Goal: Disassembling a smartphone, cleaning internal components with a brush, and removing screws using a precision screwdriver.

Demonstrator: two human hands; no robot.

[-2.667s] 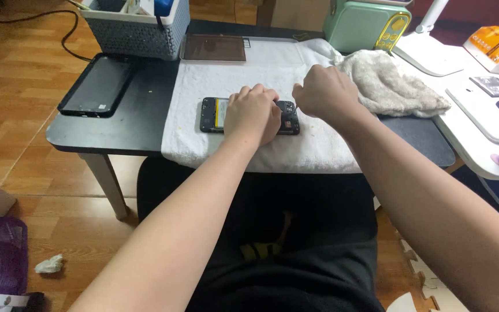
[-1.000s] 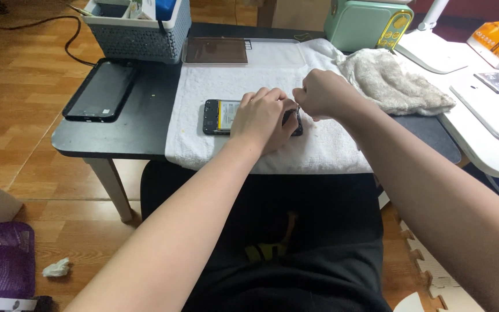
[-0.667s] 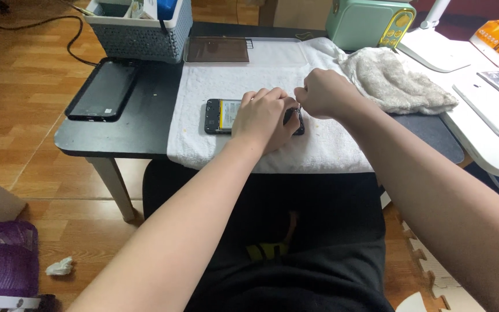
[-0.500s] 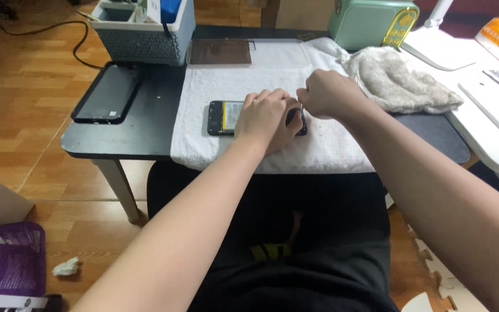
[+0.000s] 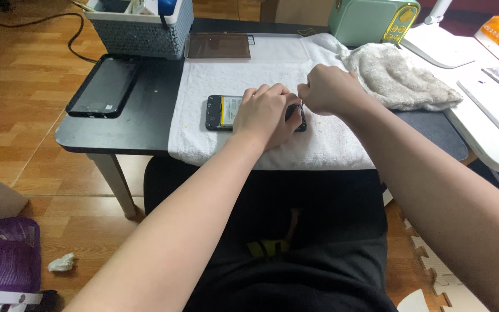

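Observation:
An opened black phone (image 5: 222, 112) with its back off lies on a white towel (image 5: 244, 75) on a dark table (image 5: 145, 115). My left hand (image 5: 265, 112) rests flat on the phone's right half and presses it down. My right hand (image 5: 327, 89) is closed into a fist at the phone's right end, pinching a small thin tool whose tip meets the phone; the tool is mostly hidden by my fingers.
A black tablet-like screen (image 5: 104, 85) lies at the table's left. A grey basket (image 5: 140, 26) and a brown glass panel (image 5: 218, 46) sit at the back. A crumpled grey cloth (image 5: 402, 78), a green box (image 5: 371, 20) and a white side table (image 5: 492, 110) with devices are to the right.
The view has shifted slightly. My right hand has moved in closer to the phone's right end, and my left hand stays pressed on the phone.

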